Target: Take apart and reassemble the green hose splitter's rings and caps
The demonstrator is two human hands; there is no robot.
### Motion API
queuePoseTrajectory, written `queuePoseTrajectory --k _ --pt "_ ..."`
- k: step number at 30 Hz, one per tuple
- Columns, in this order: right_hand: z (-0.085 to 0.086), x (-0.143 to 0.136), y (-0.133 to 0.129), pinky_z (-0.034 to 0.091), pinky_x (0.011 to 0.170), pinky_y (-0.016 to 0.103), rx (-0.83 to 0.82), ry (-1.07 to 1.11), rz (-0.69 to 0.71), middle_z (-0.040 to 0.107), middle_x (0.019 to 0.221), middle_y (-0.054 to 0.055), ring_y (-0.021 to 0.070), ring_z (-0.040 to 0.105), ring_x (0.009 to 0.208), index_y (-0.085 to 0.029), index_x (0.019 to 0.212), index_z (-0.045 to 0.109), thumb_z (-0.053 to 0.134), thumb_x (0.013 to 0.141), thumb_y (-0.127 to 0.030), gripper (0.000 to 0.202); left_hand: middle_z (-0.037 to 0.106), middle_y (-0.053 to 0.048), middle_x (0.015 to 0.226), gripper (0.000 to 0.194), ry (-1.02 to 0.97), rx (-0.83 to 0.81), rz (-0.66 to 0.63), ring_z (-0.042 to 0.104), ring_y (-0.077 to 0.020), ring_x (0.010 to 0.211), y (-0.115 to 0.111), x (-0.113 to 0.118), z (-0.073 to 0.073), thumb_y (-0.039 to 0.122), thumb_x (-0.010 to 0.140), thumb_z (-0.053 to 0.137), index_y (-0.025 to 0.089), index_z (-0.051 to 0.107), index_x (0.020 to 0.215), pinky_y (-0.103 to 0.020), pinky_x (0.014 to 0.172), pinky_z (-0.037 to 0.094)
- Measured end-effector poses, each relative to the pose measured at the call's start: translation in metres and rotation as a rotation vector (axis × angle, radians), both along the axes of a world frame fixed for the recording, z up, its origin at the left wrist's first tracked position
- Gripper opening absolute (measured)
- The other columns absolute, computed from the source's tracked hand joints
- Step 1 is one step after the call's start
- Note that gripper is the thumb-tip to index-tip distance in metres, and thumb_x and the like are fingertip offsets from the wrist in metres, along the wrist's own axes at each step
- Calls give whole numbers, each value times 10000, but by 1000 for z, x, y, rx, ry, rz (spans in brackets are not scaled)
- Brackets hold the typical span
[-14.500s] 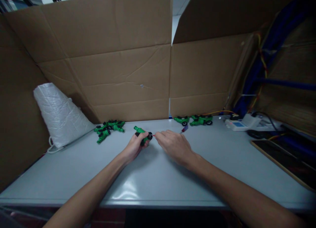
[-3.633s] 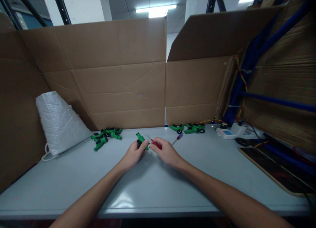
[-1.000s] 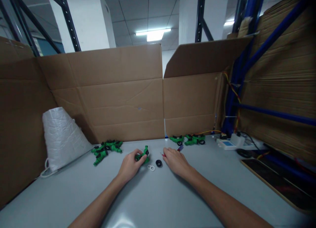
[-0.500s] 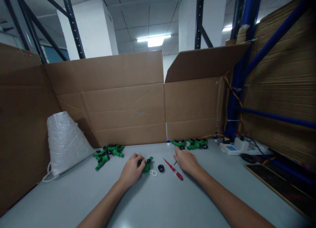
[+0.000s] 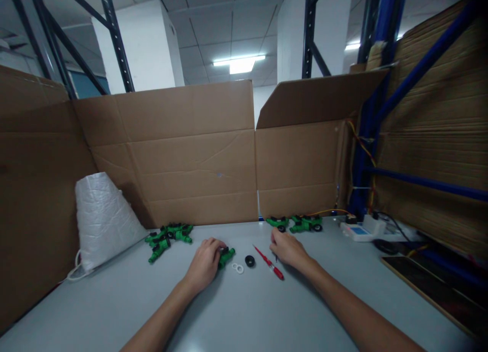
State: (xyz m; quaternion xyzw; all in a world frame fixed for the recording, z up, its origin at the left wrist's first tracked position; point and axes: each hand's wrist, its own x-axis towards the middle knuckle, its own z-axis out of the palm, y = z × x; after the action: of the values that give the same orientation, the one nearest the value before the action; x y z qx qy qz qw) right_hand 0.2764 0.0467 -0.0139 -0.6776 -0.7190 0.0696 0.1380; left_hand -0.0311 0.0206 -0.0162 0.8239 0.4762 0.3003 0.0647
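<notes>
My left hand (image 5: 206, 261) is closed around a green toy vehicle piece (image 5: 226, 257), whose green end sticks out past my fingers on the right. My fingers cover the rest of it. To its right lie two small white rings (image 5: 238, 268) and a black rubber ring (image 5: 249, 261). A red screwdriver (image 5: 271, 264) rests between my hands, its thin tip pointing away from me. My right hand (image 5: 286, 247) is closed, fingers curled down near the table. The end of a thin dark pin (image 5: 276, 258) shows below it; the fingertips are partly hidden.
Green toy vehicles with black wheels (image 5: 306, 223) stand at the back right. More green toy pieces (image 5: 170, 238) lie at the back left beside a white wrapped bag (image 5: 107, 222). Cardboard walls (image 5: 190, 164) enclose the table. A power strip (image 5: 360, 231) with cables sits right.
The green piece has turned in my left hand, and its black part is now mostly covered. My right fingers have curled in a little, with the dark pin more upright below them.
</notes>
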Motion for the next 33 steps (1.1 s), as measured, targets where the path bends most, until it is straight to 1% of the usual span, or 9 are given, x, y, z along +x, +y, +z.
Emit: queuePoseTrajectory --k 3,9,13,18,21,25,27,30,33 --pt "0 -5 -3 351 712 303 4 13 48 755 1061 127 271 704 982 -202 1134 597 572 930 -192 206 726 -92 1101 315 15 -28 -9 624 -267 1065 -4 3 3 184 1016 407 212 707 1109 -382 966 449" --pt "-1 -6 -5 318 691 314 19 -21 79 749 1075 151 287 705 977 -186 1188 545 540 929 -169 260 742 -88 1033 329 39 -50 -8 617 -278 1033 -17 14 17 388 1050 461 213 739 1026 -388 937 440" --pt "-1 -5 -5 329 698 323 36 -21 70 749 1103 164 301 709 1000 -171 1213 540 517 944 -169 269 728 -99 1038 347 70 -16 -16 602 -299 1041 -20 15 19 537 957 634 212 735 1027 -388 904 446" --pt "-2 -8 -5 339 687 325 47 -24 52 753 1109 163 302 717 981 -164 1224 555 513 960 -193 269 719 -107 1039 256 114 -5 -33 592 -297 1044 -17 14 18 438 963 632 212 752 963 -407 941 440" --pt "-3 -7 -3 344 686 317 56 -24 54 757 1117 138 283 715 977 -201 1223 573 472 988 -181 257 715 -108 1001 240 105 -14 -34 584 -297 1035 -17 14 18 415 959 638 203 739 910 -407 935 447" --pt "0 -7 -4 365 716 309 132 26 71 756 1086 107 263 699 985 -225 1107 630 440 1029 -203 206 707 -106 982 260 76 -6 -32 572 -299 1029 -21 17 22 431 981 622 200 713 905 -412 922 452" --pt "5 -10 -7 387 750 305 219 126 144 747 1023 80 239 690 947 -224 1064 639 446 1051 -248 195 702 -103 994 279 42 16 -40 567 -295 1033 -23 18 24 437 1015 580 199 699 931 -417 929 450" --pt "11 -21 -13 422 810 298 319 375 372 713 939 31 201 664 872 -227 1073 639 475 1066 -334 195 691 -97 1026 287 -19 61 -77 559 -284 1047 -27 22 29 436 1054 527 203 683 991 -415 940 447" --pt "10 -38 -20 445 781 283 266 640 523 688 897 13 187 641 825 -216 1100 636 490 1064 -393 233 682 -89 1038 261 -65 93 -142 555 -271 1046 -32 27 32 426 1061 531 208 674 1044 -405 946 448"
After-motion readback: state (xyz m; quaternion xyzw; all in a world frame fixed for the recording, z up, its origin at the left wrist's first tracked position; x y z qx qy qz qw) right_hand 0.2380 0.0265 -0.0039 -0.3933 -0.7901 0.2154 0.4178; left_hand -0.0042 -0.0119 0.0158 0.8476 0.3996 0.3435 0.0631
